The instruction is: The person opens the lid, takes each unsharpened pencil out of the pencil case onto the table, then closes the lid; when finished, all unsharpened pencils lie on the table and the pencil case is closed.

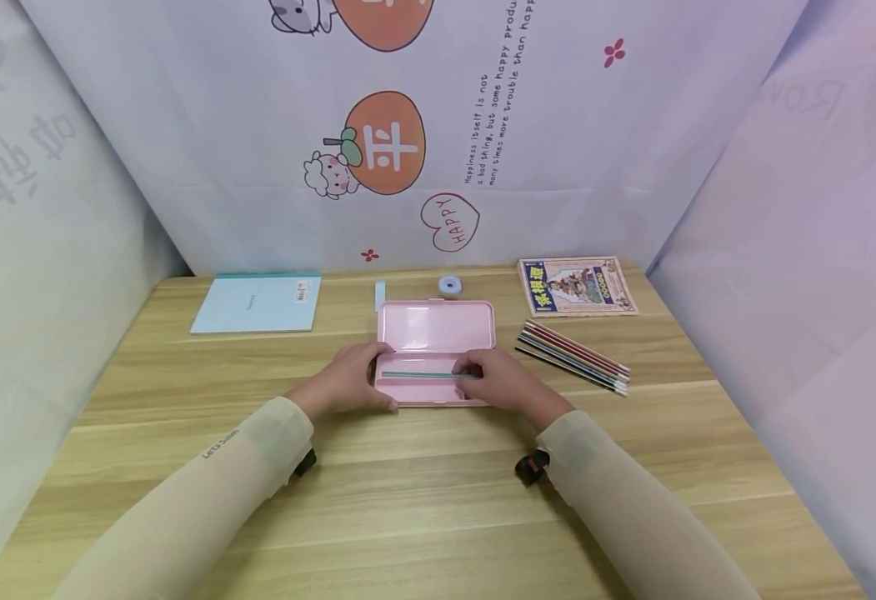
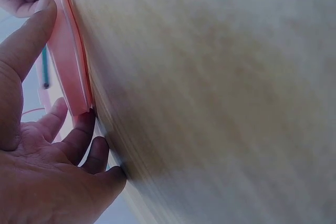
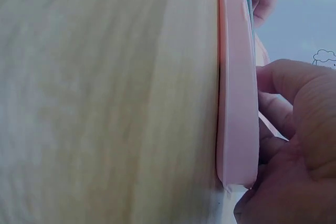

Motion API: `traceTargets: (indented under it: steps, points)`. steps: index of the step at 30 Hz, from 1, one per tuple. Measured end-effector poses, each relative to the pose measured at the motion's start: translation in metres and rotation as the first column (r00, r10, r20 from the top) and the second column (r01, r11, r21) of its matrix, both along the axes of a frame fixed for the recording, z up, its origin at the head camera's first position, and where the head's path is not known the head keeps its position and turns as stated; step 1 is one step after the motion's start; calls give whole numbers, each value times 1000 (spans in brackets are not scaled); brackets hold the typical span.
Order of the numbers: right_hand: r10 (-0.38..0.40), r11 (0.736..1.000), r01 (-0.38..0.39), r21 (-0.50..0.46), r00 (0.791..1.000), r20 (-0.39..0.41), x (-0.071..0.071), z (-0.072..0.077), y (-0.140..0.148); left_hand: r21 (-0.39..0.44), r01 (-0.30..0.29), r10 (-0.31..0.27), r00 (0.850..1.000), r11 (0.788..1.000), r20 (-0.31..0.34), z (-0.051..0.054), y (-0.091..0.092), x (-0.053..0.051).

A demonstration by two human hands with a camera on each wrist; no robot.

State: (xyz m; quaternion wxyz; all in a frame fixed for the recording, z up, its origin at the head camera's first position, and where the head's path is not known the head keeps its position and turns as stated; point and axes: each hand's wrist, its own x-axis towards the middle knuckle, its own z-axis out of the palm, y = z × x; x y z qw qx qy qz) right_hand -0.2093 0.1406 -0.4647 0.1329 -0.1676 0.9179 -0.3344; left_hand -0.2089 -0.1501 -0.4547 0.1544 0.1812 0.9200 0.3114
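A pink pencil case [image 1: 438, 325] lies on the table with its lid tipped back. My left hand [image 1: 352, 377] grips the case's left end, thumb at the front edge and fingers around the end; the left wrist view shows this hand [image 2: 50, 156] close up. Inside the case lies a thin teal pencil [image 1: 422, 375], possibly more than one. My right hand [image 1: 499, 379] reaches into the right part of the case and pinches the pencil's right end, hiding it. In the right wrist view the right hand [image 3: 299, 124] is bent over the case wall [image 3: 240, 103].
Several pencils [image 1: 576, 357] lie in a bundle to the right, below a colourful booklet [image 1: 578, 286]. Behind the case are a round white-blue roll [image 1: 449, 287] and a small pale blue strip [image 1: 380, 294]. A light blue notebook [image 1: 257, 303] lies at the back left.
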Motion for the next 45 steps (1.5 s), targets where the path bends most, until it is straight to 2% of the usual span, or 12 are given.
traceTargets:
  steps: [7,14,19,22,26,34,40,45]
  points:
    - [-71,996,69,-61,997,-28,0,-4,-2,-2,5,-5,1000,1000,-7,-2,-1,-1]
    - [-89,988,80,-130,994,-64,1,-3,-4,-7,8,-8,1000,1000,-10,-2,-1,-2]
    - [-126,982,117,-149,991,-54,5,0,3,-9,10,-11,1000,1000,-11,0,0,-1]
    - [-149,972,137,-192,988,-47,7,1,10,-13,12,-12,1000,1000,-10,1,0,-1]
    - [-188,958,167,-231,980,-71,8,2,25,-7,8,-8,1000,1000,-2,1,0,0]
    - [-292,936,264,-232,952,-96,8,1,67,-15,13,-13,1000,1000,-1,-3,-2,-2]
    - [-342,933,323,-159,933,-112,6,-7,114,-17,17,-17,1000,1000,5,-4,-2,-4]
    - [-360,931,351,-99,929,-89,8,-8,147,-25,25,-25,1000,999,-6,-6,-1,-5]
